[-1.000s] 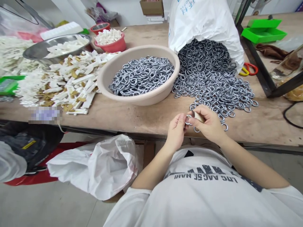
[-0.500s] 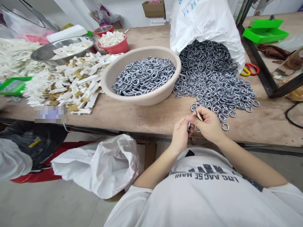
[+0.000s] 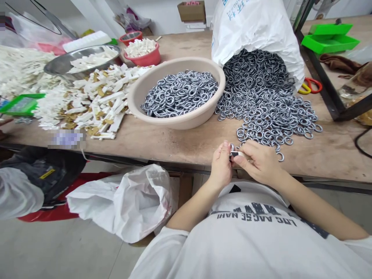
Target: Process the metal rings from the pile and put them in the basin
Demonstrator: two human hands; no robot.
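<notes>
In front of my shirt, at the table's front edge, my two hands meet. My left hand (image 3: 221,166) is closed, pinching a grey ring (image 3: 232,147) between thumb and fingers. My right hand (image 3: 261,161) is closed on a small flat blade-like tool (image 3: 235,154), dark at one end and pale at the other, which touches or nearly touches the ring. Its exact kind is hard to make out. Just beyond my hands lies a spread of loose grey rings (image 3: 261,112), spilling from a white sack (image 3: 255,31). A beige basin (image 3: 177,123) to the left holds many more rings.
A heap of white and brown pieces (image 3: 99,97) lies left of the basin, with a steel bowl (image 3: 55,69) and red bowl (image 3: 145,60) behind. Scissors (image 3: 314,85) and a black metal frame (image 3: 325,85) are at right. A white sack (image 3: 124,205) stands below the table edge.
My right hand has turned and its thumb has moved down, so the tool now lies flatter and points toward the left hand. The ring shows above my left fingers. The view has shifted slightly.
</notes>
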